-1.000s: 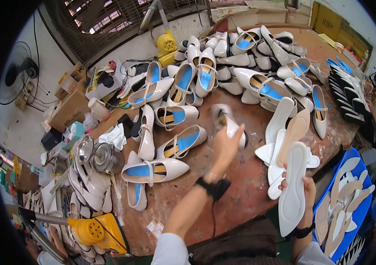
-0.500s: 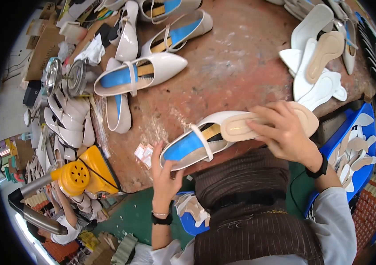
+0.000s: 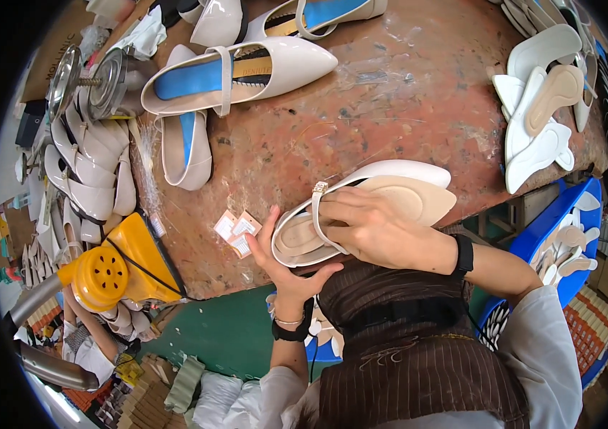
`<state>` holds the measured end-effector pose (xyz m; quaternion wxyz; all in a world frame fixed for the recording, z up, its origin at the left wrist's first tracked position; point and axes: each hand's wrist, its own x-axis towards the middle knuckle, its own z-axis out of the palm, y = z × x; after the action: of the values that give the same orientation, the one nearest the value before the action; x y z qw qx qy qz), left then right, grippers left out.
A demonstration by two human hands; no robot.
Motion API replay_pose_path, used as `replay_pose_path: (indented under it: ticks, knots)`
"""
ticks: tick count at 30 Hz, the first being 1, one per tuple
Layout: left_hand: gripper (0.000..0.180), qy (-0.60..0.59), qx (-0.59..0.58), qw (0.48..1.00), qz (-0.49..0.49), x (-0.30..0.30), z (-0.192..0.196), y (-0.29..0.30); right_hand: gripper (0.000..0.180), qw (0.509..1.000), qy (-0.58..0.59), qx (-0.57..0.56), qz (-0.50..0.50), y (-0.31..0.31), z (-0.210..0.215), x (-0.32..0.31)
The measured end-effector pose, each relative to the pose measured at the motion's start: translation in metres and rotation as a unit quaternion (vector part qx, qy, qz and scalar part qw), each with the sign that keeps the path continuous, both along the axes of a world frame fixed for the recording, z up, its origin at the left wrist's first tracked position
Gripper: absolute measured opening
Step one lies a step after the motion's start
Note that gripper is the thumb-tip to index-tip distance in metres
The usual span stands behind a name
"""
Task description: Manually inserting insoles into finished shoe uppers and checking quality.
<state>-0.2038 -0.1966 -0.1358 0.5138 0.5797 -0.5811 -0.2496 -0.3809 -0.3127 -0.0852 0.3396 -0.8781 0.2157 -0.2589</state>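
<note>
A cream pointed flat shoe (image 3: 411, 170) with a narrow strap lies near the table's front edge, its toe toward the right. My left hand (image 3: 288, 277) cups its heel, with the thumb on the near side and the fingers on the far side. My right hand (image 3: 382, 230) is closed on a beige insole (image 3: 429, 201), its fingers reaching in under the strap. The insole's heel end sits inside the shoe, while its wide front part sticks up over the toe. My right fingertips are partly hidden by the strap and the hand itself.
Small paper labels (image 3: 238, 230) lie left of the shoe. Further back are more cream shoes (image 3: 297, 68) with blue linings. Loose insoles (image 3: 532, 136) are piled at the right, above a blue crate (image 3: 586, 207). A yellow lamp-like device (image 3: 129, 268) stands at the left edge.
My right hand has moved left and pushed the insole's heel end into the shoe, covering the blue lining. My left hand has stayed at the heel. The view has shifted slightly.
</note>
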Motion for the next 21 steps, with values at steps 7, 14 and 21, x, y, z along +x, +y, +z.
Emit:
replay_pose_path:
  ticks: [7, 14, 21]
  knots:
    - [0.139, 0.048, 0.107, 0.992, -0.046, 0.006, 0.012, -0.003, 0.034, 0.981, 0.165, -0.039, 0.094, -0.007, 0.003, 0.003]
    - [0.041, 0.004, 0.047, 0.999, -0.02, 0.009, 0.019, -0.013, 0.045, 0.899, 0.328, 0.01, 0.291, -0.027, 0.006, 0.025]
    - [0.025, -0.014, 0.045, 0.998, 0.032, 0.002, 0.02, -0.016, 0.027, 0.977, 0.131, -0.166, 0.015, 0.008, 0.008, -0.004]
